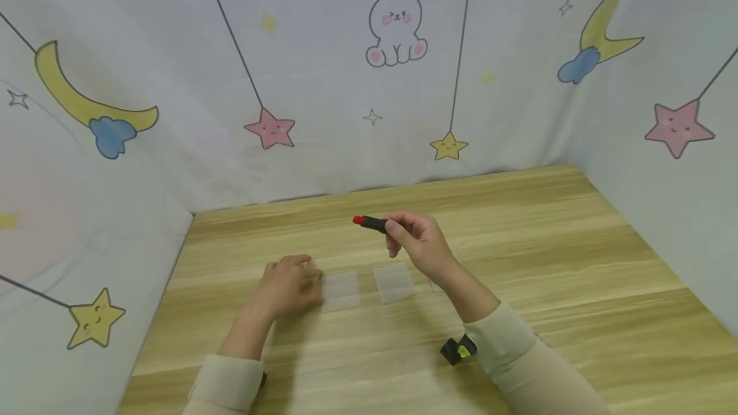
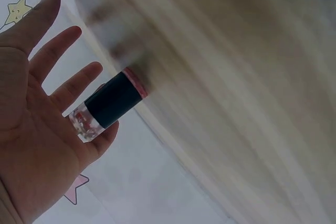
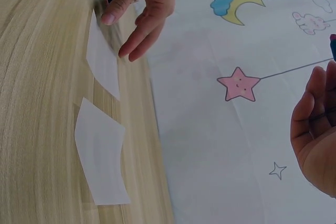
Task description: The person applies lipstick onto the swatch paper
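Note:
My right hand (image 1: 421,245) pinches a black lipstick (image 1: 373,224), its red tip pointing left, above the tabletop. In the right wrist view, only part of that hand (image 3: 317,135) and the lipstick's end show at the right edge. My left hand (image 1: 288,287) is low beside the leftmost white paper square (image 1: 341,292). Its lower fingers hold a small black cylinder (image 2: 116,98) with a clear end and a reddish rim, while thumb and upper fingers spread. A second paper square (image 1: 394,283) lies in the middle; a third (image 1: 435,286) is mostly hidden behind my right forearm.
Beside my right sleeve, a black object with a lime-green part (image 1: 459,349) lies on the wood-grain table (image 1: 576,261). Another dark thing (image 1: 263,378) peeks out by the left cuff. White cloth walls (image 1: 334,82) with printed stars and moons border the back and sides.

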`<state>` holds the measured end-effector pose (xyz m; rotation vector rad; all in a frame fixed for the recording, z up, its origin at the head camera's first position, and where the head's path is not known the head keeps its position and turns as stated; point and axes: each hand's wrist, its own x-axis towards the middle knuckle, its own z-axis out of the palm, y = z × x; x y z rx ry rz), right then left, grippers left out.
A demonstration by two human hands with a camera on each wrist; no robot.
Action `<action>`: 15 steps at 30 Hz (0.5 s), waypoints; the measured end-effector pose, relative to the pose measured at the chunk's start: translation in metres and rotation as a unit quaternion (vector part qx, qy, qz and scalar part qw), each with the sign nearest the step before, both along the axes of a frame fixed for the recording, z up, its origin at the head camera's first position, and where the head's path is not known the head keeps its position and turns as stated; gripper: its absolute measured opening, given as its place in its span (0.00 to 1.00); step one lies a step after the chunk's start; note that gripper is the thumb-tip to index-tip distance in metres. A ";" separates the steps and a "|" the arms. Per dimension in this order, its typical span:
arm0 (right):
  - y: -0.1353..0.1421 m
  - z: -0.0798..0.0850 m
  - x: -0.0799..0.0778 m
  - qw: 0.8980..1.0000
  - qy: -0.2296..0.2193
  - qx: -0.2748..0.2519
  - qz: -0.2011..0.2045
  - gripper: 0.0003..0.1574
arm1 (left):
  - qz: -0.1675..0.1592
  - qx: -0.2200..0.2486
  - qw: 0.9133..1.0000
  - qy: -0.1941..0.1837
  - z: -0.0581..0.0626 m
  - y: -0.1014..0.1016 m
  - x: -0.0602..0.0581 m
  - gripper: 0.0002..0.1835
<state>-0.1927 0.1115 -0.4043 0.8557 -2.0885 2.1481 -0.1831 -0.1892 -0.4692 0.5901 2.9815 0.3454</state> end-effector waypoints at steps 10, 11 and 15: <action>-0.001 -0.002 -0.003 1.000 0.009 -0.004 0.008 0.19 | -0.004 0.002 1.000 0.001 0.000 0.003 0.002 0.29; -0.001 -0.002 -0.003 1.000 0.008 -0.004 0.008 0.19 | -0.006 0.004 1.000 0.001 0.000 0.004 0.002 0.28; -0.002 -0.003 -0.002 1.000 0.005 -0.002 0.007 0.18 | -0.016 -0.003 1.000 0.000 -0.002 0.010 0.005 0.26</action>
